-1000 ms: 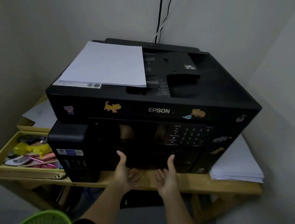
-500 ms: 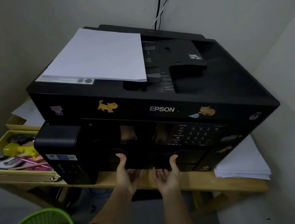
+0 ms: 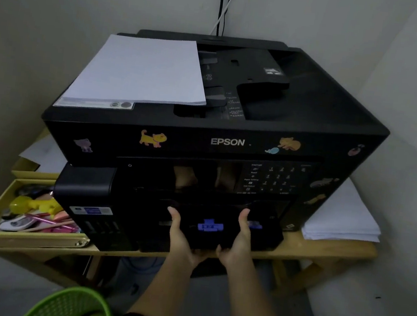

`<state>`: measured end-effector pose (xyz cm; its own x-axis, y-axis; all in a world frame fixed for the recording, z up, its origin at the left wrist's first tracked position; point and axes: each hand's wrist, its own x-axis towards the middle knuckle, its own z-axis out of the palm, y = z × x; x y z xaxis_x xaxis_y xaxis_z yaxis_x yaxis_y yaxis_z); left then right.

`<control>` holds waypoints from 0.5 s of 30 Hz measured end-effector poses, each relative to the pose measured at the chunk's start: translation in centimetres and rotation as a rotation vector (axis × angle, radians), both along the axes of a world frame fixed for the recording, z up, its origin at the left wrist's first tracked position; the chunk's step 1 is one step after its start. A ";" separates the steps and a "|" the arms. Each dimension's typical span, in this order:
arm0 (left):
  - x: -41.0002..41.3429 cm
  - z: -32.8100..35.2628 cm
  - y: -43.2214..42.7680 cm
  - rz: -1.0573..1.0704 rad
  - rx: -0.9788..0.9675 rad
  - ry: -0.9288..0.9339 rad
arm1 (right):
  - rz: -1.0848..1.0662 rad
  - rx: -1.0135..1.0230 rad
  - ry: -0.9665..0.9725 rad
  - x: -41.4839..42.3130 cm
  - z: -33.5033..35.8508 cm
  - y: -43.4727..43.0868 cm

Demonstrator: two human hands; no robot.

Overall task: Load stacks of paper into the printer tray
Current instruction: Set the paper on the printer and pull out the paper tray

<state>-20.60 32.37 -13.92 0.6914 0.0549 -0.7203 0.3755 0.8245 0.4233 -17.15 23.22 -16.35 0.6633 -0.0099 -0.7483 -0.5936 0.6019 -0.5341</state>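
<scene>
Gripping the printer tray (image 3: 207,240) by its front lip at the worktop's (image 3: 322,250) front edge, the left hand (image 3: 179,235) and right hand (image 3: 239,240) sit close together; best drawn out level and straight; the paper stack (image 3: 139,70) lies atop the printer (image 3: 227,142).

The printer (image 3: 299,111) sits on the bench (image 3: 322,250), with sheets of paper (image 3: 144,71) on its top left. A paper stack (image 3: 344,221) lies to its right, a box (image 3: 29,237) to its left; its tray (image 3: 204,240) juts out in front.
</scene>
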 end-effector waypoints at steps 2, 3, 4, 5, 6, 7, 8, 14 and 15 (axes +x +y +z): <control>-0.4 0.0 -0.1 -0.009 0.021 0.000 | -0.045 0.001 0.050 -0.4 0.4 0.3; -0.6 0.3 -0.3 -0.023 0.082 0.029 | -0.097 -0.003 0.076 -0.5 0.9 0.6; -0.7 0.6 -0.7 -0.022 0.214 0.161 | -0.150 -0.067 0.139 -0.6 1.4 0.8; -0.7 0.7 -1.0 -0.016 0.414 0.352 | -0.183 -0.211 0.212 -0.7 1.6 0.9; -0.9 1.0 -1.3 -0.067 0.644 0.506 | -0.177 -0.423 0.251 -0.9 1.8 1.1; -1.2 1.0 -1.6 -0.110 0.888 0.602 | -0.136 -0.657 0.216 -1.2 2.0 1.3; -1.3 0.9 -2.0 -0.160 1.108 0.615 | -0.061 -0.893 0.126 -1.6 2.0 1.4; -1.7 -1.4 -1.8 -0.728 1.751 0.378 | 0.636 -1.632 -0.368 -2.9 -0.2 -0.1; -1.6 -1.6 -1.4 -0.775 1.809 0.339 | 0.695 -1.670 -0.414 -2.7 -0.5 -0.4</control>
<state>-22.22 30.95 -15.52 0.7940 0.5467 -0.2657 0.6059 -0.7470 0.2736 -19.84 22.82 -16.85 0.9862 -0.1550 -0.0589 -0.1655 -0.9008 -0.4015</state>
